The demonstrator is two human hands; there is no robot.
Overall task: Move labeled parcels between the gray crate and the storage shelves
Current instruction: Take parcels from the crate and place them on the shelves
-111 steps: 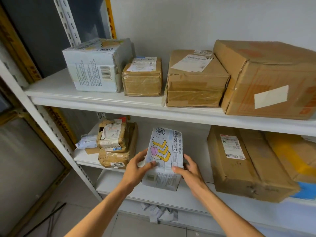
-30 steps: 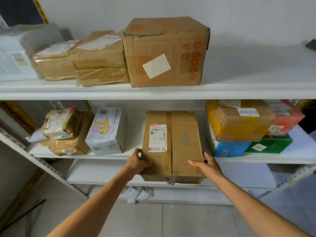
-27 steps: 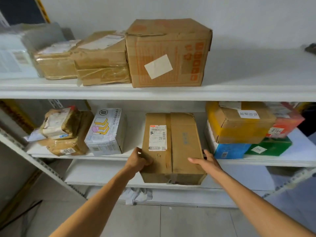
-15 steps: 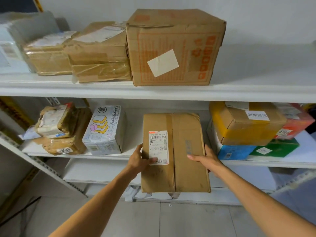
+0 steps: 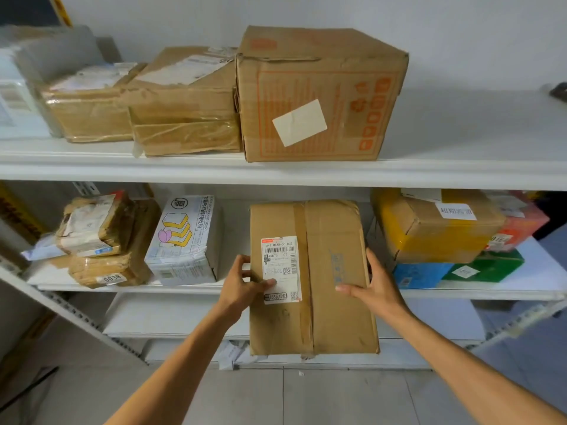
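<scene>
Gripping a taped brown box [image 5: 334, 271] from both sides, a person holds it half out from the middle shelf [image 5: 190, 289] of a white rack, its near end jutting well past the shelf's front edge. The left hand [image 5: 242, 283] clasps the box's left edge, thumb pressed flat on the lower part of the white label [image 5: 280, 268] and fingers curled round the side. The right hand [image 5: 377, 286] takes the right edge, thumb laid across the top face and fingers reaching along the side wall; how far they wrap beneath cannot be seen. On the same shelf, a white toast carton [image 5: 184, 243] stands to the left, apart from the box, beside a stack of taped packets [image 5: 104, 240]. To the right a yellow box [image 5: 429, 228] sits atop a blue box [image 5: 420, 274], with a green box [image 5: 487, 265] alongside. The top shelf [image 5: 460, 170] carries a large carton [image 5: 319, 96] bearing a blank sticker, flanked on its left by smaller brown parcels [image 5: 184, 118]. Behind is a plain white wall [image 5: 460, 32], below a pale tiled floor [image 5: 306, 400].
</scene>
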